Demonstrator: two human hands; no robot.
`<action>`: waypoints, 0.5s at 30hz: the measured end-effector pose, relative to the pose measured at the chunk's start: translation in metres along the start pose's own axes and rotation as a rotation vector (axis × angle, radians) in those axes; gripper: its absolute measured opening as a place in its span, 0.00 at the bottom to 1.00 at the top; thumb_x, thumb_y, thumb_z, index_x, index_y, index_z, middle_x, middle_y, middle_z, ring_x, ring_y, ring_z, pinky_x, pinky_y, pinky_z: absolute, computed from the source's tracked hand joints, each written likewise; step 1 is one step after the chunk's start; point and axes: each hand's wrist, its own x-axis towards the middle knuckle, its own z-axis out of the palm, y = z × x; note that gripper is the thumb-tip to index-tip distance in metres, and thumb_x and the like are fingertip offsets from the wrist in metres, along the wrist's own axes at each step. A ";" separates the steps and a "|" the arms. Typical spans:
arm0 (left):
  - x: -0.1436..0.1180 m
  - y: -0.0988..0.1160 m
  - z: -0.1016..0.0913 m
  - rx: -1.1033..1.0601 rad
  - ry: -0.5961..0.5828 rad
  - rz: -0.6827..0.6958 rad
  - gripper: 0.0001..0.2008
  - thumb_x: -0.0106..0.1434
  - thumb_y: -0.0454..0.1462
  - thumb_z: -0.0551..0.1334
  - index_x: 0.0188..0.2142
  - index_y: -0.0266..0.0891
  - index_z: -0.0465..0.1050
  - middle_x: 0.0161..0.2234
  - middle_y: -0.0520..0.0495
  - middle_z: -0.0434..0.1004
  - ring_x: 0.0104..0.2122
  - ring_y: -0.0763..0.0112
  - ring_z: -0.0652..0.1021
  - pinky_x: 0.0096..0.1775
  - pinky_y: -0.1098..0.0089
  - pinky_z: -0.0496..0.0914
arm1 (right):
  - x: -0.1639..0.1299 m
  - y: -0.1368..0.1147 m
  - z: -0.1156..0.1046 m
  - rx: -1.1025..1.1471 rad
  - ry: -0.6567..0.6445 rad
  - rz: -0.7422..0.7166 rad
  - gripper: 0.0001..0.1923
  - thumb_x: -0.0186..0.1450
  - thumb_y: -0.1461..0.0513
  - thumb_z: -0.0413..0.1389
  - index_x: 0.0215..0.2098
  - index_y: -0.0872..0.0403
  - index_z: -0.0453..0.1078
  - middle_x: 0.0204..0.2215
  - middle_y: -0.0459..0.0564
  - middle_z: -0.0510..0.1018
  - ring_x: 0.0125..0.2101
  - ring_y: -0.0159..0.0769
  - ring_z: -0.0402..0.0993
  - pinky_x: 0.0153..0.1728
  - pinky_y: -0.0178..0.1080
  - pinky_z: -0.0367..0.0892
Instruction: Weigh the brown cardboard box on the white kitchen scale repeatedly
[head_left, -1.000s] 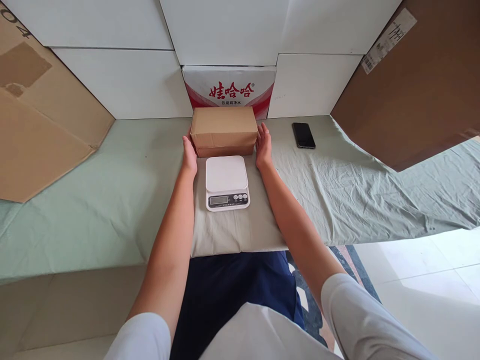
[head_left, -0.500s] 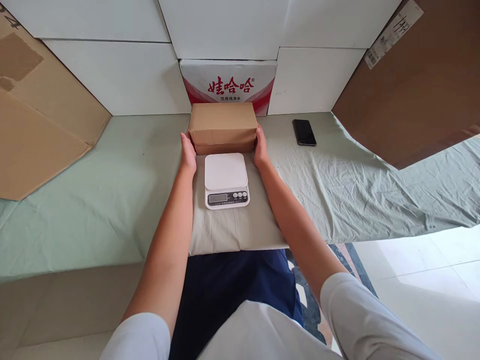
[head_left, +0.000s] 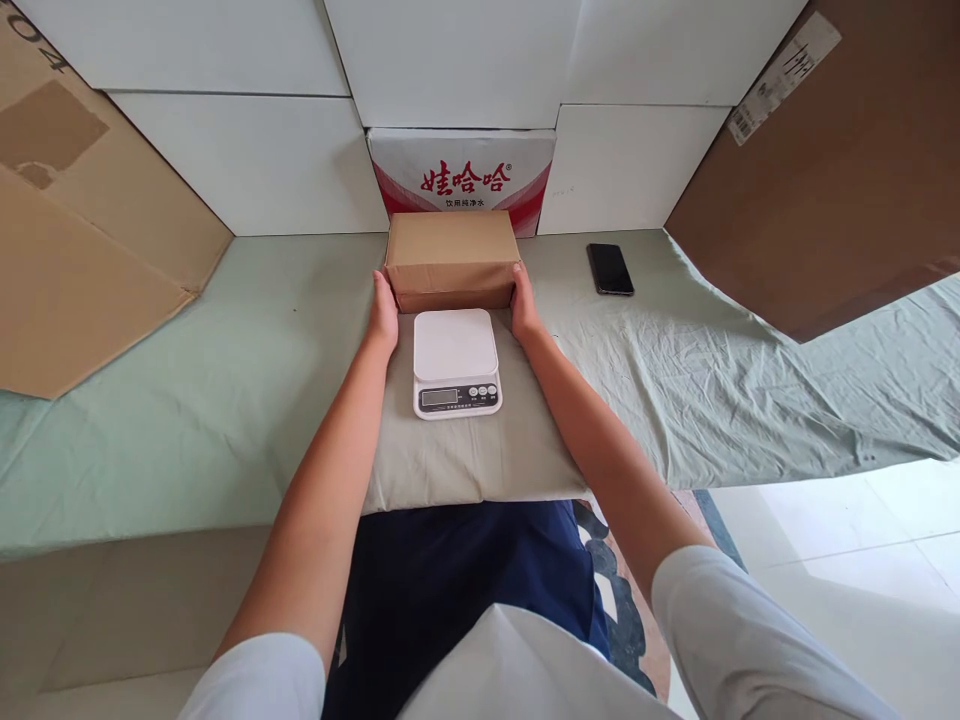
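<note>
A brown cardboard box stands at the back of the cloth-covered table, between my two hands. My left hand presses against its left side, and my right hand grips its right side with the thumb near the front corner. Most fingers of both hands are hidden along the box's sides. Just in front of the box sits a white digital kitchen scale with a bare platform. Its display looks blank, with round buttons to the right.
A black phone lies right of the box. Behind the box is a white and red printed carton against white panels. Large cardboard sheets lean at the left and right. Pale green cloth covers the table.
The view has shifted slightly, so everything sits a little lower and to the right. Both hands remain on the sides of the box, which keeps its place behind the scale.
</note>
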 end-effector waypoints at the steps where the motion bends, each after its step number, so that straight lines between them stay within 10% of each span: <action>1: 0.000 0.000 0.000 0.004 -0.002 -0.003 0.50 0.55 0.77 0.49 0.59 0.46 0.76 0.67 0.41 0.73 0.74 0.56 0.64 0.72 0.58 0.60 | 0.000 -0.001 0.000 -0.007 -0.005 -0.003 0.40 0.64 0.34 0.52 0.66 0.45 0.67 0.71 0.41 0.70 0.77 0.41 0.55 0.80 0.49 0.49; 15: -0.002 0.002 0.001 -0.023 -0.046 0.030 0.48 0.59 0.75 0.48 0.61 0.46 0.74 0.66 0.41 0.75 0.74 0.58 0.64 0.73 0.59 0.57 | -0.005 -0.010 0.001 -0.048 -0.040 -0.001 0.39 0.65 0.35 0.52 0.66 0.44 0.66 0.68 0.42 0.73 0.75 0.43 0.58 0.79 0.50 0.52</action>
